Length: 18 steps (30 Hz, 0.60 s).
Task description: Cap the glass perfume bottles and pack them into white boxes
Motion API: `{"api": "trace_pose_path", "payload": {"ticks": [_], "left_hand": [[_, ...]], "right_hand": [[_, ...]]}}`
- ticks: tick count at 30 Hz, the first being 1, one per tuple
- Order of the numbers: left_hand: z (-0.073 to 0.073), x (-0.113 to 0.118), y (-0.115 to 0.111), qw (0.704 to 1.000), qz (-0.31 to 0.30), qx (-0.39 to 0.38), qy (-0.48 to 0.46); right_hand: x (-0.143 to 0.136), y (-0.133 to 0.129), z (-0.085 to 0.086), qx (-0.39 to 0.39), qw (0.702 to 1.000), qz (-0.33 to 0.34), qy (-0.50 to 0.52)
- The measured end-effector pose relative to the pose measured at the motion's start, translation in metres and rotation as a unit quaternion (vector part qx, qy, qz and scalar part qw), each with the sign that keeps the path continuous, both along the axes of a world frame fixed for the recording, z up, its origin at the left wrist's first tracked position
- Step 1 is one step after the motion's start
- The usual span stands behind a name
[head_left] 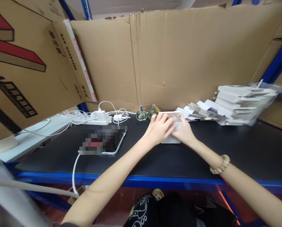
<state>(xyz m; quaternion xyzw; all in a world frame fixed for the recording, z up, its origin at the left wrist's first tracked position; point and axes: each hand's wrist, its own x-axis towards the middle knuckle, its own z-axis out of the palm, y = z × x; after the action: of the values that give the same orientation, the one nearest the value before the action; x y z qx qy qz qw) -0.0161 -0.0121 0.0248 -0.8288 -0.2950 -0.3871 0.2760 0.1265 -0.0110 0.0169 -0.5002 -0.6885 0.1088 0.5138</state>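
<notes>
Both hands meet at a pale, upright box near the middle of the black tabletop. My left hand lies across the box's upper left part, its fingers bent over the front. Against the right side rests my right hand, fingers wrapped round the edge and partly hidden. Grey print shows on the box between the hands. Just behind and left of my left hand stand a greenish glass bottle with a silver cap and more small bottles, some with gold caps.
A phone or tablet, partly pixelated, lies at left with a white cable. Behind it are a power strip and tangled cables. Folded white cartons are piled at back right. Cardboard walls enclose the black table.
</notes>
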Motion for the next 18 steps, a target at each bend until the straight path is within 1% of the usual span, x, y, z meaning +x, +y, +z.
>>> {"api": "trace_pose_path", "payload": {"ticks": [3,6,11,15,18], "left_hand": [[0.001,-0.002,0.001,0.999,0.009,0.027,-0.034],[0.0,-0.004,0.001,0.998,0.002,0.013,-0.054],[-0.005,-0.005,0.002,0.992,0.003,-0.064,-0.106],[-0.004,-0.005,0.002,0.979,-0.005,-0.115,-0.17],[-0.001,-0.004,0.001,0.959,-0.011,-0.194,-0.205]], "right_hand": [[0.002,0.003,-0.001,0.012,1.0,-0.023,-0.013],[0.006,0.006,-0.003,0.051,0.999,-0.006,-0.017],[0.019,0.011,-0.002,0.161,0.987,0.025,-0.01],[0.029,0.009,0.002,0.272,0.96,0.039,-0.051],[0.032,0.007,0.005,0.324,0.94,0.045,-0.095]]}}
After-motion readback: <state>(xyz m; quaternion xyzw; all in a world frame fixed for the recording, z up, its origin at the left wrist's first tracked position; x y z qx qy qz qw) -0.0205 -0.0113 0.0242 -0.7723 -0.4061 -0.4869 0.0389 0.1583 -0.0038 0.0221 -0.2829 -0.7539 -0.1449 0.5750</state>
